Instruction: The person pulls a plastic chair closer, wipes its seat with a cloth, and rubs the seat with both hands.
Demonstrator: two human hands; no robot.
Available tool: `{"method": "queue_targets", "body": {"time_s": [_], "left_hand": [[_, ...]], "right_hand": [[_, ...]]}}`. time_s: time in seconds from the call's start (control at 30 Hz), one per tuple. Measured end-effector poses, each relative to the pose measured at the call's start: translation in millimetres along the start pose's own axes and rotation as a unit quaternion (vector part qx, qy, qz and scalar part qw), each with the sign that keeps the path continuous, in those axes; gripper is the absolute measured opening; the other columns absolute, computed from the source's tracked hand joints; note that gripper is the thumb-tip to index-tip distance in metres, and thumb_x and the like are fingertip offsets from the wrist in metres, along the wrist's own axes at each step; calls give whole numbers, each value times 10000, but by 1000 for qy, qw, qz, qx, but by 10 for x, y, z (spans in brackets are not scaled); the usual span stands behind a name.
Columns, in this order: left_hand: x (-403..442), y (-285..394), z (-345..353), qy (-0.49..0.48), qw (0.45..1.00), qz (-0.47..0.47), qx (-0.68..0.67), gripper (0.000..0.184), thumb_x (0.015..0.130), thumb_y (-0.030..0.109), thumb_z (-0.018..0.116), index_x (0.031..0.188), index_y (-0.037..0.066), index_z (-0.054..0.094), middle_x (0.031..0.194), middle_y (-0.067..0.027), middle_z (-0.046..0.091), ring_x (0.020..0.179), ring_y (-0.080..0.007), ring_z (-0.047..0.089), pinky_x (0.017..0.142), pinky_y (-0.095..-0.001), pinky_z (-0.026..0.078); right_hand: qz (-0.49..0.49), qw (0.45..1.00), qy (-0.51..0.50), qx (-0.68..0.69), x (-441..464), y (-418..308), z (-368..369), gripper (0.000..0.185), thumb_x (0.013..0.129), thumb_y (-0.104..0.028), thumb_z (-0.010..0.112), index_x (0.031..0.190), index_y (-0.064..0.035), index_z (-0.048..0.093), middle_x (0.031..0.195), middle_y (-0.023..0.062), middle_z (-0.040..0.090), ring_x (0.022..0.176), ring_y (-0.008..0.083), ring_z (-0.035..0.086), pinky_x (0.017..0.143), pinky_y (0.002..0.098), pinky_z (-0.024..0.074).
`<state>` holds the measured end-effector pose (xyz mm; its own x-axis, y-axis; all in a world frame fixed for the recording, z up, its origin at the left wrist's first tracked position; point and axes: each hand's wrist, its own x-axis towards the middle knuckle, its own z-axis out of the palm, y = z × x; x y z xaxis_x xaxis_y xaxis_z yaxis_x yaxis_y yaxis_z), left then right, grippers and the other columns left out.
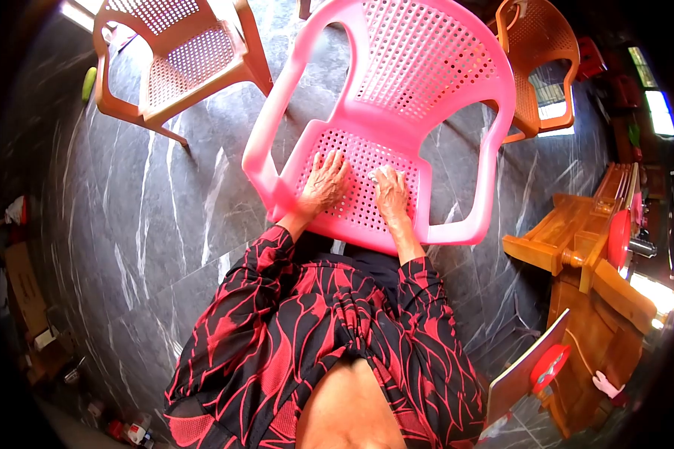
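Observation:
A pink plastic chair (pixel 382 112) with a perforated seat and back stands right in front of me. My left hand (pixel 326 183) lies flat on the left part of its seat, fingers stretched out and pointing toward the backrest. On the right part of the seat, my right hand (pixel 391 193) has its fingers bent and pressed together around a small whitish thing (pixel 374 176), which shows only at the fingertips; what it is I cannot make out.
A brown plastic chair (pixel 187 67) stands at the upper left and an orange-brown one (pixel 543 45) at the upper right. Wooden furniture (pixel 569 239) is at the right, near a board (pixel 528 367). Another person's hand (pixel 606 385) shows at the lower right.

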<state>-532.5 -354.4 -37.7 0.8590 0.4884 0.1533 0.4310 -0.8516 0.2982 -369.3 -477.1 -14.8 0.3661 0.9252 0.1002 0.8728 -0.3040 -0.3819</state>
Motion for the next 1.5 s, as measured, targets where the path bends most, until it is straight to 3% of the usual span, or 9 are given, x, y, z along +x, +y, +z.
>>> {"method": "queue_targets", "body": {"time_s": [0.1, 0.2, 0.37, 0.6, 0.67, 0.8, 0.93, 0.97, 1.5], "left_hand": [[-3, -5, 6, -3, 1000, 5, 11, 459, 886, 291, 550, 1261, 31, 505, 1364, -222, 440, 1309, -357, 389, 1073, -581, 266], [3, -5, -32, -51, 999, 4, 17, 535, 834, 240, 563, 1309, 11, 473, 1410, -241, 395, 1354, -368, 341, 1108, -587, 226], [31, 33, -145, -66, 998, -6, 16, 512, 870, 276, 528, 1311, 21, 475, 1422, -240, 395, 1356, -367, 343, 1108, -592, 224], [32, 12, -88, -48, 999, -11, -4, 532, 866, 301, 549, 1307, 14, 472, 1422, -241, 397, 1361, -373, 338, 1114, -589, 219], [27, 7, -76, -47, 999, -10, -12, 542, 858, 302, 561, 1306, 12, 469, 1419, -241, 399, 1362, -374, 337, 1115, -590, 217], [4, -21, 21, -37, 999, -13, -32, 536, 848, 303, 579, 1285, 12, 474, 1413, -239, 398, 1363, -376, 334, 1116, -592, 214], [2, -21, 24, -36, 999, -11, -33, 502, 855, 298, 573, 1260, 15, 483, 1408, -234, 399, 1362, -378, 332, 1117, -592, 214], [-4, -24, 57, -18, 999, -10, -33, 486, 860, 296, 569, 1250, 17, 488, 1403, -231, 401, 1357, -378, 336, 1114, -592, 219], [-16, -13, -16, -22, 999, -8, -24, 451, 892, 275, 563, 1266, 36, 485, 1382, -204, 430, 1335, -354, 365, 1110, -561, 238]], "right_hand": [[13, 998, 31, -59, 132, 80, 87, 322, 792, -53, 646, 1105, -126, 640, 1248, 159, 561, 1126, 405, 516, 952, 487, 465], [-5, 995, 49, -85, 270, 194, 126, 205, 852, -124, 572, 1048, -108, 631, 1189, 145, 555, 1062, 400, 529, 909, 487, 473], [68, 993, 10, -96, 522, 211, 100, 219, 855, -71, 524, 1049, -95, 623, 1238, 156, 542, 1077, 415, 524, 921, 495, 463], [97, 992, 1, -84, 515, 235, 128, 269, 856, -78, 522, 1102, -111, 625, 1277, 186, 506, 1081, 433, 511, 946, 513, 445], [58, 993, -19, -97, 470, 262, 117, 287, 857, -99, 536, 1129, -121, 624, 1327, 195, 469, 1087, 446, 505, 966, 536, 429], [31, 993, 7, -116, 285, 319, 215, 333, 851, -103, 554, 1174, -140, 621, 1267, 191, 486, 1091, 451, 497, 984, 566, 406], [33, 999, -14, -37, 37, 133, 68, 313, 860, -124, 556, 1163, -141, 630, 1208, 183, 511, 1077, 431, 495, 953, 548, 420], [44, 998, -37, -11, -21, 69, 4, 352, 814, -84, 621, 1161, -144, 631, 1250, 183, 511, 1095, 442, 486, 915, 541, 457], [-43, 997, -37, 50, -907, -458, -463, 342, 752, -49, 676, 1086, -117, 653, 1165, 148, 574, 1065, 367, 522, 898, 459, 460]]}}
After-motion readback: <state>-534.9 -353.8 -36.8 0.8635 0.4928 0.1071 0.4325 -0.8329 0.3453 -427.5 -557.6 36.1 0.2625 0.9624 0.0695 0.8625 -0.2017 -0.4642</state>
